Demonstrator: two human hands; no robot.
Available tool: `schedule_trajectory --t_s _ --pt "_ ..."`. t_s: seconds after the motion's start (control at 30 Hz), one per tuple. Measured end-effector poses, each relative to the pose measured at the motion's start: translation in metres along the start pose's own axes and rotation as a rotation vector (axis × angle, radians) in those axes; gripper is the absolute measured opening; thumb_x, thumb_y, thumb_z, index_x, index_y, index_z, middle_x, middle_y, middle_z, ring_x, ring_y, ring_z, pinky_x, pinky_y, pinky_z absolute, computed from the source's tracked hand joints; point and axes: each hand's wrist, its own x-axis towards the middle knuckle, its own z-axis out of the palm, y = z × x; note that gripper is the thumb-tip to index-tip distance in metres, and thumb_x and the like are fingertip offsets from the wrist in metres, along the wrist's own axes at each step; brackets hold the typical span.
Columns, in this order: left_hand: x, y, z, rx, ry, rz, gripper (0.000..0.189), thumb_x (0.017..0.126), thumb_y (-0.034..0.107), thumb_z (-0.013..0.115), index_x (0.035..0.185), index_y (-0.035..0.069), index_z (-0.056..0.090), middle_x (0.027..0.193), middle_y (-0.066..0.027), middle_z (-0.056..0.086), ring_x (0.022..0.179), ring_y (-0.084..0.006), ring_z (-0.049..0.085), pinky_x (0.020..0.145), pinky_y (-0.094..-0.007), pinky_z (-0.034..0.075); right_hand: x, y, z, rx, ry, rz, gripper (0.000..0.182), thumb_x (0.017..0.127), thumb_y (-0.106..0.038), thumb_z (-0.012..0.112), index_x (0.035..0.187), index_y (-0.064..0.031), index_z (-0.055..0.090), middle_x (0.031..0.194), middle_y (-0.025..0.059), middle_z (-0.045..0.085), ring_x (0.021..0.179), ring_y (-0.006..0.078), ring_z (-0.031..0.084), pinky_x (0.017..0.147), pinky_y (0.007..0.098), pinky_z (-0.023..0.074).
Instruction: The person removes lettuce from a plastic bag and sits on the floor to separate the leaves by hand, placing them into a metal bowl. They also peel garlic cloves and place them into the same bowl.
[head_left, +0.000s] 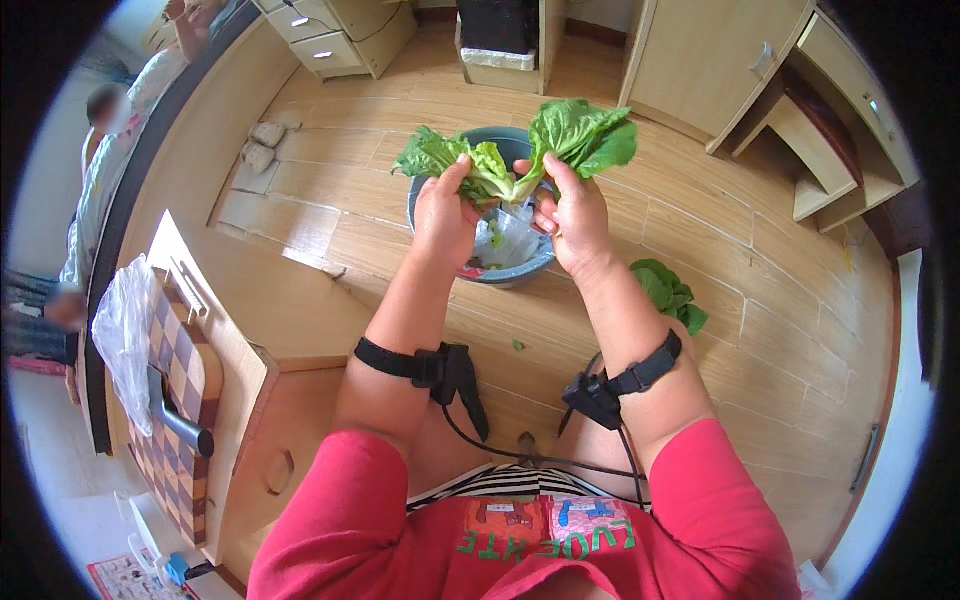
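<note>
A head of leafy greens (510, 180) is held between my two hands, its leaves spread apart to either side of the pale base. My left hand (450, 214) grips the frilly leaves on the left, thumb on top. Broad leaves on the right are pinched between thumb and fingers of my right hand (574, 217). Directly below stands a round blue-grey plastic bucket (504, 276), with a clear plastic bag (514, 236) and leaf scraps inside. More leafy greens (664, 292) lie on the floor beside my right forearm. A small leaf scrap (518, 345) rests on the floor nearer me.
At left, a checkered wooden cutting board (184, 375) carries a black-handled knife (184, 427) and a clear plastic bag (127, 337). Wooden cabinets (697, 67) and drawers (330, 45) line the far side. Stones (262, 142) lie on the floor. Other people are at upper left.
</note>
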Motion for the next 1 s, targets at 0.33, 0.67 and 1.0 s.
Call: schedule_trajectory --t_s 0.33,0.67,1.0 --pt "0.027 0.009 -0.039 -0.318 0.475 0.346 0.025 0.091 0.014 0.037 0.108 -0.004 0.041 0.102 -0.0190 0.051 0.091 -0.0325 0.055 0.078 -0.0438 0.050 0.004 -0.016 -0.015 0.146 0.274 -0.393 0.017 0.089 -0.025 0.050 0.094 -0.0090 0.049 0.086 0.0036 0.057 0.046 0.0045 0.032 0.039 0.0183 0.0273" --pt "0.016 -0.015 -0.024 0.467 -0.155 0.299 0.026 0.089 0.010 0.043 0.113 0.000 0.046 0.112 -0.0119 0.051 0.105 -0.0217 0.050 0.093 -0.0350 0.039 0.000 0.002 -0.006 -0.192 -0.059 0.163 0.026 0.076 -0.030 0.069 0.087 -0.0118 0.055 0.071 -0.0029 0.053 0.041 0.0017 0.034 0.034 0.0175 0.0225" --pt "-0.012 0.011 0.013 -0.125 -0.239 -0.160 0.036 0.090 0.013 0.047 0.124 0.004 0.040 0.115 -0.0095 0.050 0.104 -0.0197 0.049 0.089 -0.0345 0.040 -0.002 0.001 -0.006 -0.339 -0.122 0.080 0.025 0.073 -0.023 0.071 0.091 -0.0081 0.061 0.072 -0.0025 0.057 0.056 0.0050 0.049 0.044 0.0191 0.0344"
